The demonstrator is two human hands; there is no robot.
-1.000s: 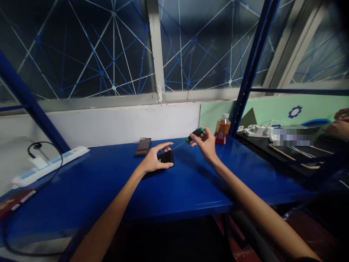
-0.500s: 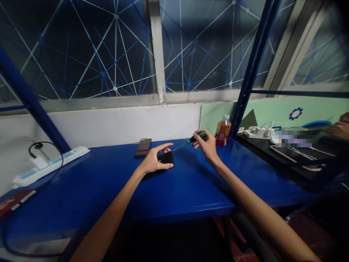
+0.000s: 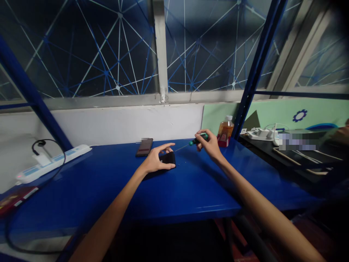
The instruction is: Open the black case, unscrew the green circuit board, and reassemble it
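Note:
My left hand (image 3: 154, 160) grips a small black box-like object (image 3: 168, 158) on the blue table, thumb along its near side and fingers over its far side. What kind of object it is, I cannot make out. In my right hand (image 3: 209, 145) is a screwdriver (image 3: 200, 139) with a green and black handle, held between thumb and fingers. Its thin shaft slants down to the left, and the tip is at the object's far right edge, close to my left fingertips. Whether the tip touches is too small to tell. A couple of tiny specks lie right of the object.
Behind my left hand lies a dark phone (image 3: 144, 147). A drink bottle (image 3: 225, 131) stands at the back right. On the left are a white power strip (image 3: 68, 155) with a black cable and a red box (image 3: 16, 200). Another person's blurred hand (image 3: 340, 136) shows at the far right.
The whole view has shifted slightly, so things sit a little further right. My right hand has turned the screwdriver handle a little; both hands keep their hold.

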